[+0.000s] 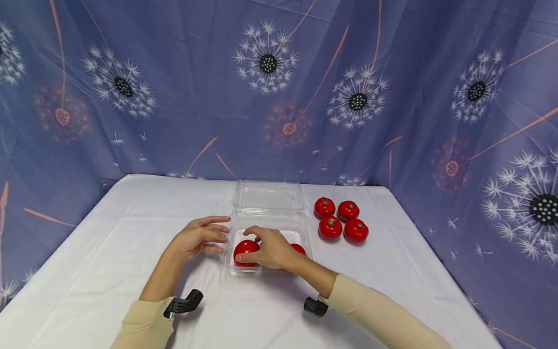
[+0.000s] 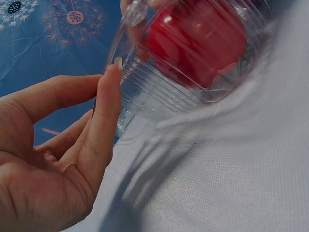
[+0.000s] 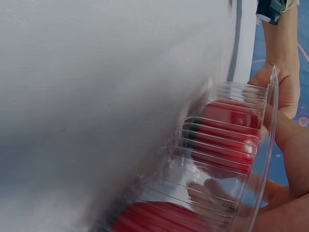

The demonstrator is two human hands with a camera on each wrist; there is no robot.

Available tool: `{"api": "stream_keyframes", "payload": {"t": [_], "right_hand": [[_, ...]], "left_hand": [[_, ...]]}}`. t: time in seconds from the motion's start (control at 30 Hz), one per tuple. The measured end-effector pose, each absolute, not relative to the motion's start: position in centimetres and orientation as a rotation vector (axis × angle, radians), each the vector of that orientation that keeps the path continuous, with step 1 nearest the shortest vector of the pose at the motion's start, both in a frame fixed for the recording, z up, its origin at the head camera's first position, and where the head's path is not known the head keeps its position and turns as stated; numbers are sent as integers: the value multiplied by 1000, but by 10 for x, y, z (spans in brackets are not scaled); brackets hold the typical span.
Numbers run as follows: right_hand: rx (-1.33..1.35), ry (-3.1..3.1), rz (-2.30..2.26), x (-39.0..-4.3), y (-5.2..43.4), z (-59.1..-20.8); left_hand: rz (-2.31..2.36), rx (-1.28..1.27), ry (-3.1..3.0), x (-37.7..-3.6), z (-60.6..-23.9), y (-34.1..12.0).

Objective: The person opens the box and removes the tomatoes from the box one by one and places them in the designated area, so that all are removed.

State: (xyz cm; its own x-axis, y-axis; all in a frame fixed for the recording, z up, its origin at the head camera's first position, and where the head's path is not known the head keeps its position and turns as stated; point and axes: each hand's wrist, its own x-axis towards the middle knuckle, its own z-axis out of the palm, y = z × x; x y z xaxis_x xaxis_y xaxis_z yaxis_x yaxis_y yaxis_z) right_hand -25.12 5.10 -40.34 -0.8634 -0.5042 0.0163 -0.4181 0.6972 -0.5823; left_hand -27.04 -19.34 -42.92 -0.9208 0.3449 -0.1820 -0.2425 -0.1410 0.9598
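A clear plastic clamshell container (image 1: 270,224) lies open on the table, its lid (image 1: 269,196) folded back away from me. Inside its base are two red tomatoes, one on the left (image 1: 245,252) and one on the right (image 1: 298,248), the latter partly hidden by my right hand. My right hand (image 1: 272,249) reaches into the base and holds the left tomato, thumb across its front and index finger bent behind it. At the container's left side is my left hand (image 1: 196,238), fingers spread and loosely bent. Its fingertips (image 2: 112,72) are at the clear rim, holding nothing.
Several red tomatoes (image 1: 330,228) with green stem tops stand grouped to the right of the container. A white cloth (image 1: 174,194) covers the table. Blue dandelion-print fabric (image 1: 196,97) hangs behind and at both sides.
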Motion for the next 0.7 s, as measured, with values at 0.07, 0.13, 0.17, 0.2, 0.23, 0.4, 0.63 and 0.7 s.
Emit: {"api": "stream_keyframes", "payload": {"t": [0.07,0.13,0.17,0.2,0.23,0.4,0.63,0.7], "right_hand": [[-758,2759,-883,-251,50,-404],[-761,2757,-888,-251,50,-405],[-763,2758,-888,-250,50,-406],[-766,2761,-886,-250,49,-406],[-772,2766,-887,-250,49,-407],[-779,2790,-877,-248,46,-409],[-780,2812,-841,-248,44,-409],[-789,2820,-833,-248,44,-409]], "left_hand": [[2119,118,1750,-270,-429,-194],[2120,124,1746,-270,-430,-194],[2119,124,1744,-270,-430,-195],[2118,123,1743,-269,-430,-195],[2118,122,1741,-269,-430,-195],[2124,123,1735,-269,-430,-195],[2120,129,1745,-269,-429,-194],[2121,125,1749,-270,-428,-193]]}}
